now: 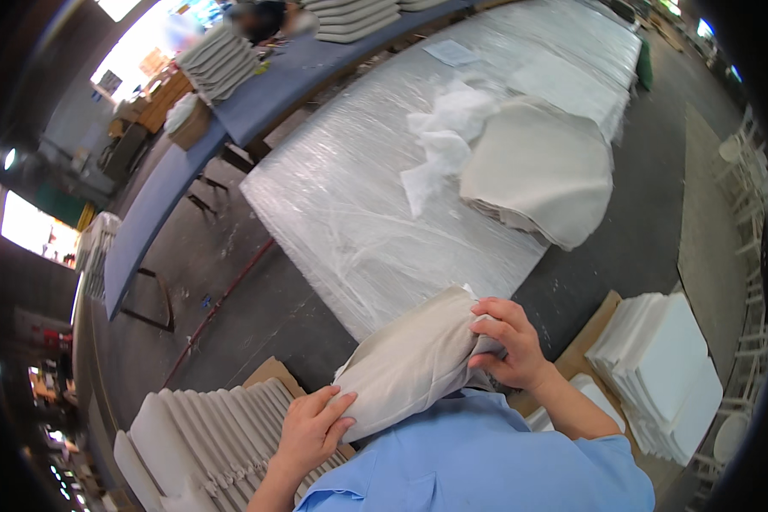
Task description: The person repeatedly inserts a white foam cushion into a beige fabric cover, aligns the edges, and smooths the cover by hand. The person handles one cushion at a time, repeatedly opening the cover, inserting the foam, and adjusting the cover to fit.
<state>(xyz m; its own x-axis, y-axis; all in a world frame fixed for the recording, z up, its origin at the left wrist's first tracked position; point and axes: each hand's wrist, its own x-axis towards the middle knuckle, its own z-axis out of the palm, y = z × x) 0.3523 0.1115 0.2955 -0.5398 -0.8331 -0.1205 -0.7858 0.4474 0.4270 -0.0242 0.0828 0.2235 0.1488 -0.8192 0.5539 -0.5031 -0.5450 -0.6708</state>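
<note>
Close to my body, a cushion in a pale beige cloth cover (414,363) is held tilted between both hands. My left hand (312,427) is closed on its near left corner, thumb and fingers pinching the cloth. At its right end, my right hand (514,346) grips the edge of the cover with bent fingers. The underside of the cushion is hidden. Ahead, a pile of flat beige fabric pieces (542,166) lies on a surface wrapped in clear plastic (333,230). Crumpled white sheeting (444,141) lies against that pile.
A row of covered cushions (222,427) stands at my lower left. Stacked white pads (657,358) sit on cardboard at my right. Blue-topped tables (299,68) run along the far left, bearing more cushion stacks (218,61) and a box (188,119). A person (264,19) is behind them.
</note>
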